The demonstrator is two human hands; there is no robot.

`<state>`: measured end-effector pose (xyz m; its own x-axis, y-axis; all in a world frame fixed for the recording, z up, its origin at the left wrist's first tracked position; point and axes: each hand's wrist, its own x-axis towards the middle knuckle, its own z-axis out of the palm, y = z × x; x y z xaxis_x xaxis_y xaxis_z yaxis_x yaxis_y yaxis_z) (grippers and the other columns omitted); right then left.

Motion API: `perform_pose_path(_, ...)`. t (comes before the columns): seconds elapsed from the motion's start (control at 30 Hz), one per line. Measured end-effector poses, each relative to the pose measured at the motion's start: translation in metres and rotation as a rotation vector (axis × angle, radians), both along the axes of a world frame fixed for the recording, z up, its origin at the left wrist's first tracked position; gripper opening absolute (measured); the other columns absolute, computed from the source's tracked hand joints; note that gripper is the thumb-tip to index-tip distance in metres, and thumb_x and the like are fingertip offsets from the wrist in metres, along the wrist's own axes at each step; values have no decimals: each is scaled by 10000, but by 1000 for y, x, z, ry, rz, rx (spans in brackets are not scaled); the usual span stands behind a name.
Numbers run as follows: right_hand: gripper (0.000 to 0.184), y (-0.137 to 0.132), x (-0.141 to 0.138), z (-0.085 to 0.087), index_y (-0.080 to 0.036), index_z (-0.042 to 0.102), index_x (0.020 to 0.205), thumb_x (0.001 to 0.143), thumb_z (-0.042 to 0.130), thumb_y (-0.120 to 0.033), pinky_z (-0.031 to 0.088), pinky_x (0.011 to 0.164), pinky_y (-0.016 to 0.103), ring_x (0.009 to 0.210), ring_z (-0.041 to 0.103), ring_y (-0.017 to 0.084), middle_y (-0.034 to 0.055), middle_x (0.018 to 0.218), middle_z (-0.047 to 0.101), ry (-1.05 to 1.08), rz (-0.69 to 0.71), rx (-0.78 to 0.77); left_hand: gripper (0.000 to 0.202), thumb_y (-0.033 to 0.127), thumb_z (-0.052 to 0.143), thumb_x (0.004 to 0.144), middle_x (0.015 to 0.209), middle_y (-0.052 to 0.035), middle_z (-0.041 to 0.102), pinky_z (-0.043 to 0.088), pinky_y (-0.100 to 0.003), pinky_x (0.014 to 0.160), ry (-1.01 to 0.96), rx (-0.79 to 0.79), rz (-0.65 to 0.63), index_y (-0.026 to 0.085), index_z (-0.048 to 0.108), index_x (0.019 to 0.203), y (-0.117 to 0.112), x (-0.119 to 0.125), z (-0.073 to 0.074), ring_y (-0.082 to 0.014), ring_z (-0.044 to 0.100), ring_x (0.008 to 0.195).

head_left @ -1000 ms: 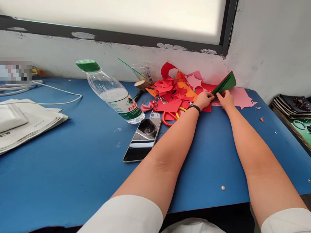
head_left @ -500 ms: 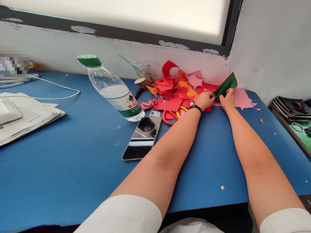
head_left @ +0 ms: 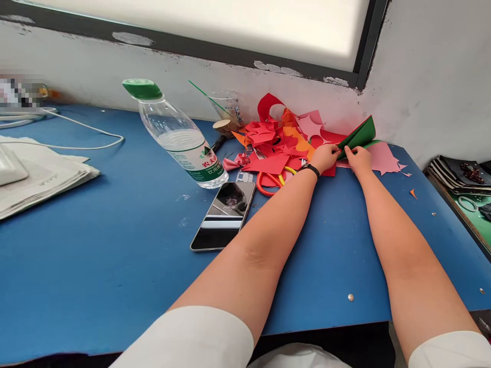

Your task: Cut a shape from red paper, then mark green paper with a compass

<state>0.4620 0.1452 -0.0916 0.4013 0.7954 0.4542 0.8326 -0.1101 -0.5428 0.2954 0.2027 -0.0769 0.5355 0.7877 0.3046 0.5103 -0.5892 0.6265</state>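
Observation:
Both my hands are at the far right of the blue table, pinching a sheet of green paper (head_left: 359, 134). The paper is bent over, and a red edge shows along its upper side. My left hand (head_left: 325, 157) has thumb and finger closed on the paper's left end. Close beside it, my right hand (head_left: 358, 160) pinches the lower edge. Under and left of the hands lies a heap of red paper cutouts (head_left: 268, 163), with orange and pink pieces among them. Pink paper (head_left: 384, 157) with a jagged edge lies just right of my right hand.
A smartphone (head_left: 223, 217) lies left of my left forearm, near scissors with orange and yellow handles (head_left: 266, 185). Behind the phone stands a water bottle (head_left: 187, 148); a plastic cup (head_left: 230, 108) is by the wall. Stacked papers (head_left: 57, 176) lie left, notebooks (head_left: 456, 176) right.
My right hand has slid left along the green paper's lower edge, closer to my left hand. More green paper now shows behind the right hand. The view has shifted slightly.

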Motion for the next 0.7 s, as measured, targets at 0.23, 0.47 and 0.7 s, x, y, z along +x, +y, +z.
perform_pose_path(0.23, 420, -6, -2, 3, -235, 704, 838, 993, 669, -624, 605, 842, 432, 889, 782, 351, 131, 819, 790, 187, -13, 7, 228, 323, 650, 1041, 1088, -69, 852, 530, -290, 874, -25, -22, -26, 205, 845, 1052, 4, -1, -3, -237, 745, 989)
perform_pose_path(0.47, 455, -4, 2, 2, -246, 692, 827, 974, 643, -674, 622, 738, 414, 797, 755, 318, 104, 801, 781, 328, 51, 64, 336, 383, 563, 1100, 1074, -110, 837, 511, -323, 886, -47, -19, -8, 190, 821, 1003, -4, -1, 2, -265, 736, 997)
perform_pose_path(0.7, 513, -4, 3, 0, -240, 706, 873, 925, 629, -744, 627, 727, 432, 770, 746, 313, 86, 780, 759, 377, 140, 107, 429, 476, 537, 1115, 981, -108, 820, 476, -324, 790, -71, -27, 15, 187, 792, 928, -6, -1, 3, -258, 718, 917)
